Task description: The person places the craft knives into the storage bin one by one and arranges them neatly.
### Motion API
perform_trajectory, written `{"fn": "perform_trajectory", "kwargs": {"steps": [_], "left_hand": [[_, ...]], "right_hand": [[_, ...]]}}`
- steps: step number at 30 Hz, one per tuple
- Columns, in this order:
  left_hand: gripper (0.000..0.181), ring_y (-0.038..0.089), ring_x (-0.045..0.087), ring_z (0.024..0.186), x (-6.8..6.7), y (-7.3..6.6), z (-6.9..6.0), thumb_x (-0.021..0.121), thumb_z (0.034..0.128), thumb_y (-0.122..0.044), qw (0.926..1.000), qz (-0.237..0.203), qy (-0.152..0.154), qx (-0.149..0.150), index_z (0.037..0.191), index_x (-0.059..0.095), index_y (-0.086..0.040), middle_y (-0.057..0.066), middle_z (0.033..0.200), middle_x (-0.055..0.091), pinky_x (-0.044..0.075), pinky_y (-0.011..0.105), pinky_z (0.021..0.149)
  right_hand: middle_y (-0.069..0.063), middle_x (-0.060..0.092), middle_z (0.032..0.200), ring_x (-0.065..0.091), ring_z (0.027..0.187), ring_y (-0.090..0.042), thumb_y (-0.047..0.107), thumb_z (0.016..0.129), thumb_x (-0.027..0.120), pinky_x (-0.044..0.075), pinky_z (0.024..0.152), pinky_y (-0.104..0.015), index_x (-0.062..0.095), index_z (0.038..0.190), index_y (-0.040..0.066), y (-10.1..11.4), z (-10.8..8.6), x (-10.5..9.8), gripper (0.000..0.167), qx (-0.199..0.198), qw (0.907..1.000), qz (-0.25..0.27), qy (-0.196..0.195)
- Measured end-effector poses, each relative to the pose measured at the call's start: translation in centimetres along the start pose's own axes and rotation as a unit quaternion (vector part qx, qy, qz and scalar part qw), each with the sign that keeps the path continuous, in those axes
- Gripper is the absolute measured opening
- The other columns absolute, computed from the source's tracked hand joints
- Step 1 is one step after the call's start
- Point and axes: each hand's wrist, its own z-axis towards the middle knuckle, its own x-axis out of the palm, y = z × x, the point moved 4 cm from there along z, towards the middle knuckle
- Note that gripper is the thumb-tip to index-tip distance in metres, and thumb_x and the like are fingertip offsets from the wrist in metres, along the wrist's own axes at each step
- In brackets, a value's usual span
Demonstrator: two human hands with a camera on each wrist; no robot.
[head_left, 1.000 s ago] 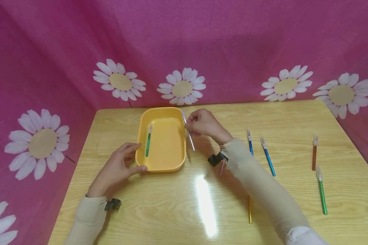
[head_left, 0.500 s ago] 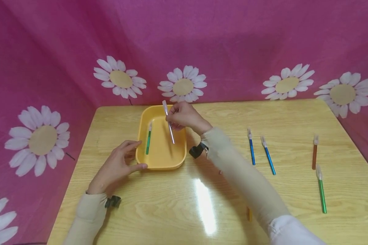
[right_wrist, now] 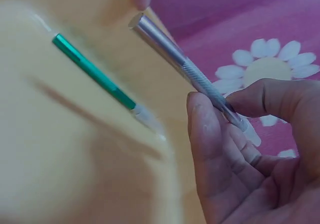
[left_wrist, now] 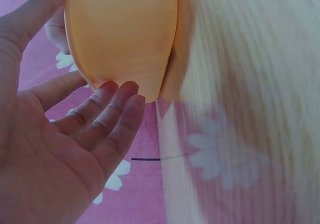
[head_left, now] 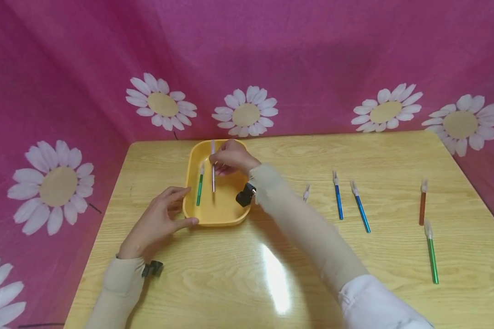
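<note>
Pinches silver pen (right_wrist: 184, 64) over tray (head_left: 216, 224) in nearer right hand (head_left: 233, 156), roughly parallel to left edge; touches that edge with part-spread left hand (head_left: 158, 222).

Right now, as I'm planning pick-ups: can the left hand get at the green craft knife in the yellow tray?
Probably yes: the left hand touches the yellow tray, and the green craft knife lies uncovered near its left wall. The right hand, holding a silver craft knife, leaves that side free.
</note>
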Motion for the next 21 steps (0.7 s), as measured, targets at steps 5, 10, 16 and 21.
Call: {"fn": "perform_trajectory", "kwargs": {"steps": [5, 10, 16, 21], "left_hand": [[0.089, 0.035, 0.06, 0.135, 0.0, 0.0, -0.1, 0.087, 0.0839, -0.042, 0.9999, 0.009, 0.001, 0.004, 0.157, 0.047, -0.012, 0.006, 0.146, 0.055, 0.051, 0.053, 0.112], [0.089, 0.035, 0.062, 0.133, -0.1, -0.1, -0.1, 0.088, 0.0828, -0.043, 0.9997, 0.007, -0.001, 0.021, 0.155, 0.048, -0.01, 0.007, 0.145, 0.056, 0.052, 0.053, 0.111], [0.087, 0.036, 0.062, 0.132, 0.1, 0.0, -0.1, 0.088, 0.0838, -0.038, 0.9994, 0.003, -0.002, 0.034, 0.155, 0.048, -0.008, 0.008, 0.144, 0.056, 0.053, 0.053, 0.11], [0.088, 0.036, 0.062, 0.132, 0.0, 0.0, -0.1, 0.088, 0.0836, -0.038, 0.9995, 0.005, -0.003, 0.031, 0.155, 0.048, -0.007, 0.009, 0.144, 0.056, 0.053, 0.053, 0.109]], "right_hand": [[-0.003, 0.065, 0.057, 0.065, 0.047, -0.01, 0.012, 0.093, 0.07, 0.062, 0.057, -0.028, 0.06, 0.076, 0.005, -0.4, 0.3, 0.4, 0.021, 0.017, 0.9996, -0.022, -0.007], [-0.003, 0.067, 0.056, 0.066, 0.047, -0.01, 0.012, 0.092, 0.071, 0.064, 0.064, -0.032, 0.065, 0.074, 0.002, -0.3, 0.3, 0.7, 0.021, 0.008, 0.9986, -0.053, -0.001], [-0.004, 0.067, 0.058, 0.066, 0.048, -0.011, 0.015, 0.095, 0.071, 0.063, 0.06, -0.028, 0.065, 0.086, -0.006, -0.3, 0.0, 1.3, 0.023, 0.02, 0.9977, -0.061, 0.021], [-0.005, 0.067, 0.061, 0.068, 0.051, -0.012, 0.021, 0.099, 0.066, 0.066, 0.076, -0.039, 0.065, 0.096, -0.01, 0.1, -0.2, 1.2, 0.03, 0.012, 0.9977, -0.062, 0.022]]}}
